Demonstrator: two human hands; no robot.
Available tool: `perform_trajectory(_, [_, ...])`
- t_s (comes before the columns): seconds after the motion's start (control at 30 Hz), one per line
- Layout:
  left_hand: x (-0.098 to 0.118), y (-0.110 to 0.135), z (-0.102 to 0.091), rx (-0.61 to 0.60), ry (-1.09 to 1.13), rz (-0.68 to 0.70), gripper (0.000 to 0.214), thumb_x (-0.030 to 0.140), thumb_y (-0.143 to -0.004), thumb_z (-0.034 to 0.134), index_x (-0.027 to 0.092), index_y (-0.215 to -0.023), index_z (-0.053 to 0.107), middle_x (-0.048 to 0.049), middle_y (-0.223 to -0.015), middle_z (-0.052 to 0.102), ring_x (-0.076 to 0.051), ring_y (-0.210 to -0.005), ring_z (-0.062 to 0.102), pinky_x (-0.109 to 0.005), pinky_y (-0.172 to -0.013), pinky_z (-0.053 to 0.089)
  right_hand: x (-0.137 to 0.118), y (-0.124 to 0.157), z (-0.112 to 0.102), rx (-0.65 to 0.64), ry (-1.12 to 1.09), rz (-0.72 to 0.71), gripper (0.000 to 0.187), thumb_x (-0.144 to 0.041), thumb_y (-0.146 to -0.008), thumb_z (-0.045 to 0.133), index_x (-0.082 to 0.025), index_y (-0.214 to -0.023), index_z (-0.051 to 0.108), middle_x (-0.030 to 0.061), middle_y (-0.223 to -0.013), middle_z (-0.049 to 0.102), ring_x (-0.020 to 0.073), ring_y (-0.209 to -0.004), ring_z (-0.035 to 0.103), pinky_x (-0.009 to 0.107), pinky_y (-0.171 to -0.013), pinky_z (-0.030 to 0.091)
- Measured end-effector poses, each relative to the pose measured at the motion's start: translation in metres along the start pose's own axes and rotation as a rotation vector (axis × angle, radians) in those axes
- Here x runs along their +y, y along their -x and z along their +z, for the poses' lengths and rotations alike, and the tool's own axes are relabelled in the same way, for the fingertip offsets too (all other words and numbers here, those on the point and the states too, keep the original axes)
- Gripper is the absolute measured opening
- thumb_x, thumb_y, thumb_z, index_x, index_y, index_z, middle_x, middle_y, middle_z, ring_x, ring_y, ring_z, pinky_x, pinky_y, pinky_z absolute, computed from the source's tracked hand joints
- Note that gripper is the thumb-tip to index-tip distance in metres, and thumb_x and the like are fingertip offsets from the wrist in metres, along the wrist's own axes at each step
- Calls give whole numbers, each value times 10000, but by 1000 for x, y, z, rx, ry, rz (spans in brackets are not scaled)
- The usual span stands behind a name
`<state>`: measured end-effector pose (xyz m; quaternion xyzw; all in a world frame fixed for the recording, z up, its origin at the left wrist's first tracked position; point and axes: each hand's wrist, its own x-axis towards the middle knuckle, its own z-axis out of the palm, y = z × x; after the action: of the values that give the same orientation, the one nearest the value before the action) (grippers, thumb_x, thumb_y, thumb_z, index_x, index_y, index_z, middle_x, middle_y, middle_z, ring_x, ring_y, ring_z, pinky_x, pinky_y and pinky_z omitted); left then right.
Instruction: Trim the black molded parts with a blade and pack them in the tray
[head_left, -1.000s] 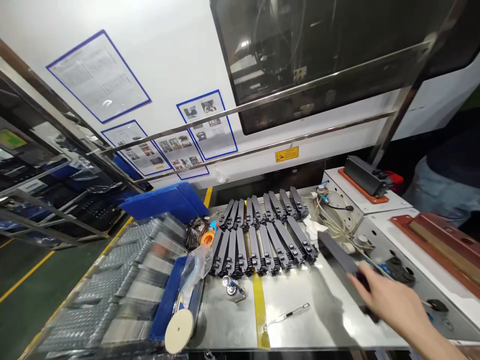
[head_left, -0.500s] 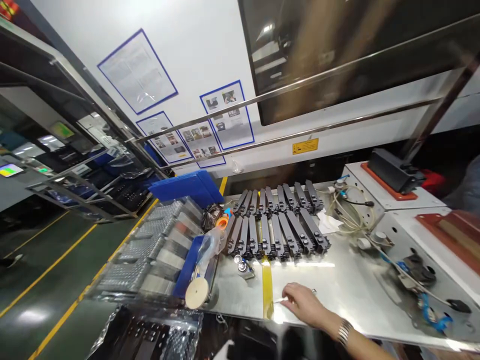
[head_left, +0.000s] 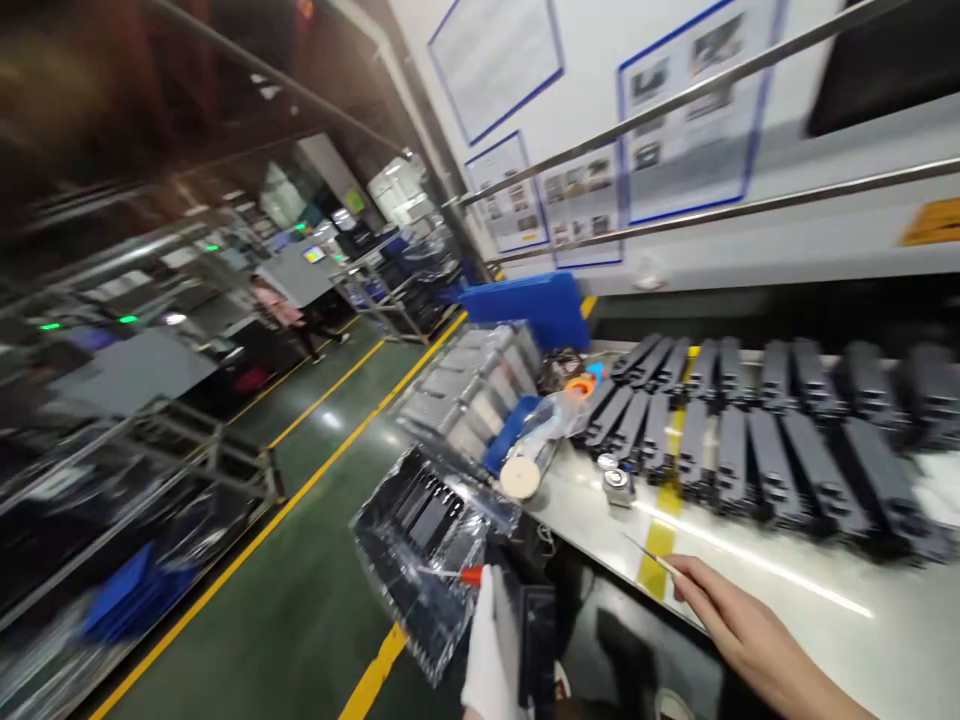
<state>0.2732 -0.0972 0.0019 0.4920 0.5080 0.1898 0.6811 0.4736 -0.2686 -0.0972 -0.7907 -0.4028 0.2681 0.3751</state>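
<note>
Since half a second earlier the view had swung left; the right hand point(head_left: 739, 625) had lifted the thin metal tool point(head_left: 651, 557) off the counter point(head_left: 787, 590), grip pinched on its near end, tip pointing away. The left hand point(head_left: 491, 650), gloved white, had come into view below the counter edge, closed on a dark part point(head_left: 536, 640); a red-tipped pen point(head_left: 454, 573) lay just beyond it. Judgement: a firm pinch and a low tip suit this step. Black parts point(head_left: 780, 440) lay in rows beyond the grip. Green floor, yellow lines, posters, racks.
</note>
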Motion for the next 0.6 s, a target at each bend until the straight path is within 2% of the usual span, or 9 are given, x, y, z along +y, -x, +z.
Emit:
perform_trajectory(0.03, [-7,-3,0,30,97,-9,551,639,-967,469,222,-1150,780,-106,-1367,712,-277,-1378,578,-456,-1202,421,-14,5,0,-4,-32,-96,497,-585,-1060,314,-284,-1236,668,121,-1183,712,258,-1096,691,411,-959,555])
perform_trajectory(0.1, [-16,-7,2,128,292,13,378,470,-859,629,226,-1082,812,-37,-1494,626,-242,-1519,413,-319,-1279,277,-40,13,3,57,-114,-320,405,-571,-1028,443,-343,-1252,691,112,-1238,693,272,-1147,671,376,-946,554])
perform_trajectory(0.17, [-17,-5,7,258,385,55,344,235,-664,724,253,-992,823,34,-1567,544,-228,-1583,281,-246,-1295,158,-62,16,8,167,-190,-546,313,-434,-1013,554,-395,-1296,682,88,-1131,717,245,-1008,708,326,-809,578])
perform_trajectory(0.23, [-8,1,15,337,399,50,335,122,-565,728,269,-854,811,53,-1582,520,-245,-1588,262,-236,-1296,132,-78,13,11,263,-222,-696,383,-303,-994,602,-435,-1351,648,58,-1027,729,213,-877,715,290,-697,574])
perform_trajectory(0.3, [5,7,21,258,450,-4,177,172,-621,792,273,-765,790,61,-1593,504,-228,-1613,183,-207,-1291,100,-86,9,7,304,-216,-722,437,-262,-994,599,-451,-1388,619,49,-1015,732,207,-863,716,285,-687,581])
perform_trajectory(0.33, [11,9,22,173,490,-39,73,281,-700,813,269,-770,795,59,-1588,512,-212,-1621,147,-196,-1288,90,-88,7,3,334,-209,-700,431,-267,-999,597,-449,-1389,619,52,-1026,733,212,-880,720,291,-703,590])
perform_trajectory(0.43, [17,6,15,-87,613,-113,481,617,-962,530,242,-972,832,25,-1486,628,-195,-1576,302,-241,-1293,185,-90,10,-21,389,-197,-583,327,-323,-999,616,-430,-1300,683,56,-1073,751,235,-930,741,306,-757,618])
perform_trajectory(0.5, [14,0,5,-124,695,-123,535,607,-1014,444,230,-1084,817,13,-1369,716,-201,-1413,549,-289,-1235,362,-93,15,-36,274,-216,-546,217,-391,-999,616,-412,-1169,748,42,-1038,784,239,-884,765,280,-717,627])
perform_trajectory(0.6, [16,-5,-5,-51,805,-150,450,550,-1011,531,203,-1033,816,-3,-1075,821,-166,-1008,752,-264,-974,560,-101,24,-47,-75,-255,-504,271,-506,-1008,563,-379,-1000,802,31,-854,794,228,-745,769,248,-624,615])
